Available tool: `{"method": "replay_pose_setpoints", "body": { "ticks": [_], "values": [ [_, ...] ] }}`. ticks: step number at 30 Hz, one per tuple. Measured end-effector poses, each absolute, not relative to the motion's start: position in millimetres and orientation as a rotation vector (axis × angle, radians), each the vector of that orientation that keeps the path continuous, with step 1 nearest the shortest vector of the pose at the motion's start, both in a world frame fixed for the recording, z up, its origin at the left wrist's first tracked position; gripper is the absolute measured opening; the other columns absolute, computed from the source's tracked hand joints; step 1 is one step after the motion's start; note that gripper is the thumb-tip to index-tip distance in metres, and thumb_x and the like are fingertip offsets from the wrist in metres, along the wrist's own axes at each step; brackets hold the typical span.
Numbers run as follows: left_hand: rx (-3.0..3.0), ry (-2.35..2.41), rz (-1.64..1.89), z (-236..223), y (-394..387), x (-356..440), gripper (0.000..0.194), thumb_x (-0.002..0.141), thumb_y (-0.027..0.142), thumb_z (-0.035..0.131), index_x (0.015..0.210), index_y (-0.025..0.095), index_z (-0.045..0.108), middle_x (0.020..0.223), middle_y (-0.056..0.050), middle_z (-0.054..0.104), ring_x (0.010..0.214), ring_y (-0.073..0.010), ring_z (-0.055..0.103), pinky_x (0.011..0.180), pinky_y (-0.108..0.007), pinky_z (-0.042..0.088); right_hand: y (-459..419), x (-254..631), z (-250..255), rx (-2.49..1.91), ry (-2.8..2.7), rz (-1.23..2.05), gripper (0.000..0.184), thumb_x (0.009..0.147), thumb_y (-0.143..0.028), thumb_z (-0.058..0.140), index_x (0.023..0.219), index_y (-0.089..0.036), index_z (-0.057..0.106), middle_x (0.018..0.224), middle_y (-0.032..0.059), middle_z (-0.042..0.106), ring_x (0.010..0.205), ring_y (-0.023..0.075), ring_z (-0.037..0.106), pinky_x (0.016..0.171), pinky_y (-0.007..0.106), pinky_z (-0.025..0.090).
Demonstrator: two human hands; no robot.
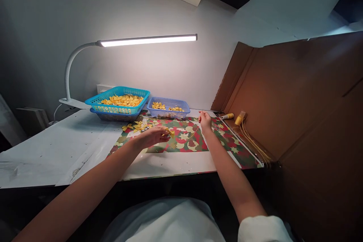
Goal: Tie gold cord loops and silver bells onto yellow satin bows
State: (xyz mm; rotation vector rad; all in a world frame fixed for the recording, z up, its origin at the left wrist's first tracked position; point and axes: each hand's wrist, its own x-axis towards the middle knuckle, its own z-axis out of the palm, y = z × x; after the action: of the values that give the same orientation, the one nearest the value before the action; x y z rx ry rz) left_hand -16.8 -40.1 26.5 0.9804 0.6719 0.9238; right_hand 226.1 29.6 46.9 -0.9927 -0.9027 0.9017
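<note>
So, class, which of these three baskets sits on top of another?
The turquoise basket, heaped with yellow bow-like pieces: it rests on the dark blue basket, while the lavender-blue basket stands unstacked beside them.

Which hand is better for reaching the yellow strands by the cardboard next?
Probably the right hand: it is nearer the yellow strands. The left hand is farther away and holds a small yellow piece.

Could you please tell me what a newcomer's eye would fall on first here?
Probably the glowing lamp bar before the pale wall. Below it, left of center, sits a turquoise basket of yellow pieces. Nearer, the left hand holds a small yellow piece over the patterned sheet.
</note>
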Motion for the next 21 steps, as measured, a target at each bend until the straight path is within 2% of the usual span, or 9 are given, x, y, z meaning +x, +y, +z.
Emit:
{"method": "replay_pose_setpoints", "body": {
  "ticks": [4,10,21],
  "values": [
    [0.782,0.844,1.064,24.1,-31.1,-14.7,0.01,0.063,0.012,0.072,0.062,0.016,0.062,0.069,-0.003,0.069,0.066,-0.0144,0.067,0.064,-0.023,0.05,-10.4,196.9,33.6,-0.867,-1.195,0.73,0.014,0.085,-0.028,0.051,0.077,-0.021,0.06,0.05,-0.0076,0.043,0.047,0.0085,0.037,0.048,0.021,0.03],
    [0.717,0.889,1.138,23.7,-29.0,-13.8,0.012,0.064,0.011,0.072,0.062,0.016,0.061,0.067,-0.003,0.07,0.062,-0.0139,0.068,0.054,-0.02,0.046,-58.3,157.2,19.3,-0.799,-1.532,0.613,0.018,0.082,-0.028,0.052,0.067,-0.022,0.06,0.056,-0.0037,0.049,0.054,0.0121,0.042,0.056,0.025,0.032],
    [0.668,0.892,1.132,31.6,-38.6,-7.3,0.012,0.067,0.008,0.069,0.061,0.015,0.062,0.063,-0.002,0.07,0.061,-0.0134,0.068,0.053,-0.019,0.046,-54.1,150.8,3.0,-0.85,-1.681,0.533,0.021,0.081,-0.021,0.051,0.06,-0.023,0.056,0.061,-0.0014,0.048,0.059,0.0139,0.039,0.061,0.027,0.033]
  ]
}}
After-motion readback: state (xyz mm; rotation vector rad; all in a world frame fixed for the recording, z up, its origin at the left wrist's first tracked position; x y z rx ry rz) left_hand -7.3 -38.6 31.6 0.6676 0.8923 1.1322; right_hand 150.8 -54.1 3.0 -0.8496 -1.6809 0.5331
